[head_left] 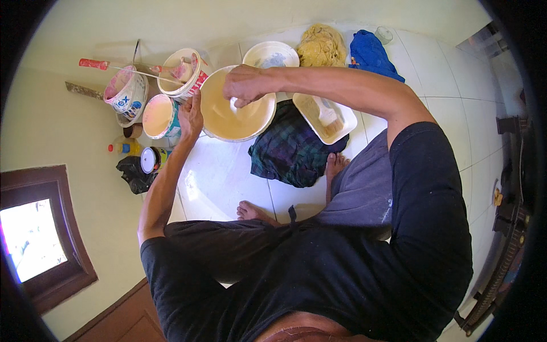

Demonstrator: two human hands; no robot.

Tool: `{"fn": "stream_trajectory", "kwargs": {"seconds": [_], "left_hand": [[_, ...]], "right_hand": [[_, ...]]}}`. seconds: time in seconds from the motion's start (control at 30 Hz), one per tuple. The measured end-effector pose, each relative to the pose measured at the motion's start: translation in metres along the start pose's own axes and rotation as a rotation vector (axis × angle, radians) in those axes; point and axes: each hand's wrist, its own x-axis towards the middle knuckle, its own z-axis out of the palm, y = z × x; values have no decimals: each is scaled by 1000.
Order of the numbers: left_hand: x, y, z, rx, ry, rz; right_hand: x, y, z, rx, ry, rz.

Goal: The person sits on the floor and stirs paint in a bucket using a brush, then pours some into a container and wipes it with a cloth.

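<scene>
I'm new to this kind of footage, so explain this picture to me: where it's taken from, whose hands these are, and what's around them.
There is no machine: these are a person's own bare hands. A fisheye camera worn on the head looks down, so straight edges bend. The left hand is at the left rim of a large cream bowl. The right hand is over the bowl, closed around a mostly hidden white object. On the tiled floor, stained tubs stand to the left; to the right, a pale tray holds a brush, beside a dark checked cloth.
</scene>
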Motion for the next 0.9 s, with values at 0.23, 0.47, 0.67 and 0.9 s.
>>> {"fn": "stream_trajectory", "kwargs": {"seconds": [0.23, 0.47, 0.67, 0.9], "left_hand": [[3, -2, 7, -71, -6, 10], [4, -4, 0, -2, 11, 38], [-2, 7, 5, 7, 36, 53], [0, 3, 3, 9, 2, 22]], "right_hand": [[-12, 16, 3, -268, 168, -151], [4, -12, 6, 31, 54, -72], [-4, 6, 13, -307, 346, -89], [7, -11, 10, 23, -76, -38]]}}
